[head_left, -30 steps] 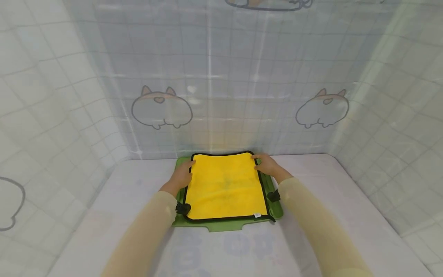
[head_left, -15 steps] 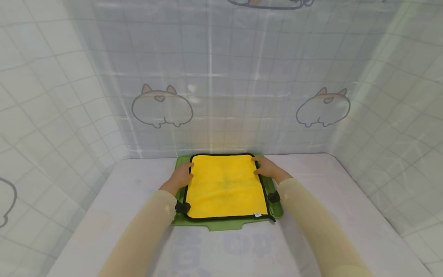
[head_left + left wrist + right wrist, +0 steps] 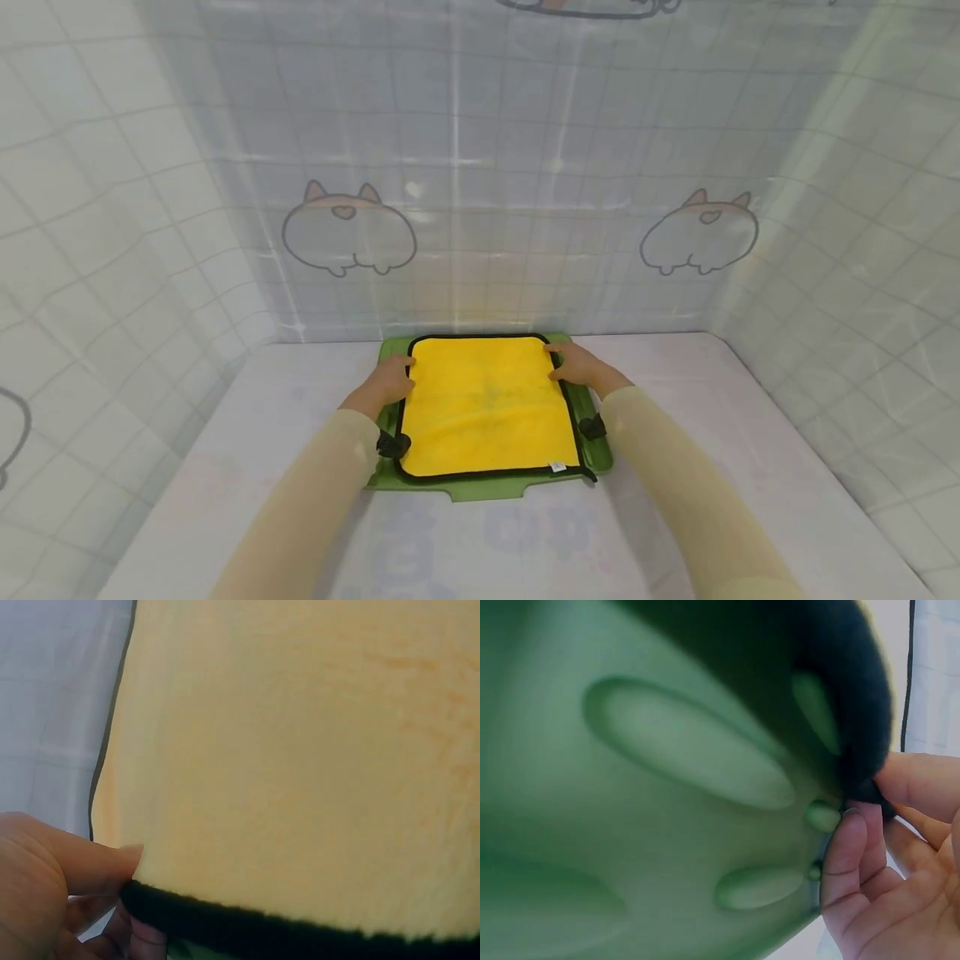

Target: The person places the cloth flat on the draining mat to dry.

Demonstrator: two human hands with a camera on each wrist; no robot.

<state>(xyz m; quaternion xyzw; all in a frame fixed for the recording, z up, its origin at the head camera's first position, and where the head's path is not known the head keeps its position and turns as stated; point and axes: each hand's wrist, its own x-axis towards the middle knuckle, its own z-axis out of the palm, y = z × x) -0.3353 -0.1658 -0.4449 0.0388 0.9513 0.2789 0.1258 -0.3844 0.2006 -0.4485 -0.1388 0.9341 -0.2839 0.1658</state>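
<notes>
A yellow towel with black edging [image 3: 487, 408] is spread over a green tray [image 3: 487, 492], whose rim shows around it. My left hand [image 3: 386, 383] pinches the towel's left edge near the far corner. In the left wrist view its thumb [image 3: 105, 868] lies on top of the towel, with other fingers under the black hem. On the opposite side, my right hand [image 3: 583, 365] holds the right edge near the far corner. In the right wrist view, thumb and fingers meet at the black edging [image 3: 866, 697], beside raised oval shapes on the tray.
A small white tag [image 3: 558, 467] sits on the towel's near right edge. The tray stands at the back of a table with a pale cloth [image 3: 495, 550]. A tile-patterned curtain [image 3: 510, 208] rises close behind it, and similar sheets flank both sides.
My left hand has shifted slightly left and toward me, drawing the towel's left edge with it. The far edge now lies straighter and a little lower. My right hand has barely moved.
</notes>
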